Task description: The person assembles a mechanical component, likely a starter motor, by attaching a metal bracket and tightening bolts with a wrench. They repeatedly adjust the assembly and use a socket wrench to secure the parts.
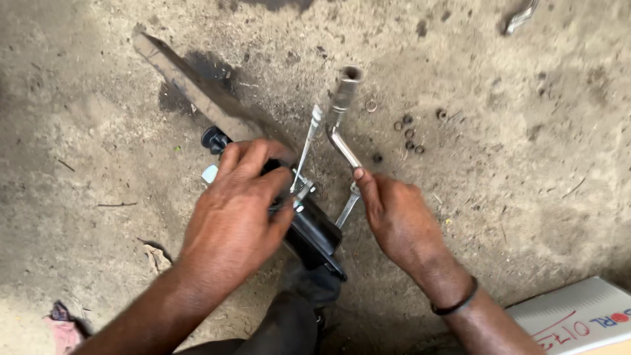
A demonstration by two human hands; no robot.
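My left hand (238,204) presses down on a black cylindrical part (315,231) lying on the dirt floor, its knobbed end (213,139) poking out beyond my fingers. My right hand (397,220) grips a bent chrome socket wrench (342,108) by its shaft, the open socket end pointing away from me. A thin flat spanner (309,144) stands up from a fitting on top of the black part, between my two hands. Another spanner end (348,207) shows under my right thumb.
Several small nuts and washers (409,135) lie scattered on the ground beyond the wrench. A long flat metal bar (190,89) stretches to the upper left. A white carton corner (578,315) sits at the lower right; a rag (62,325) lies lower left.
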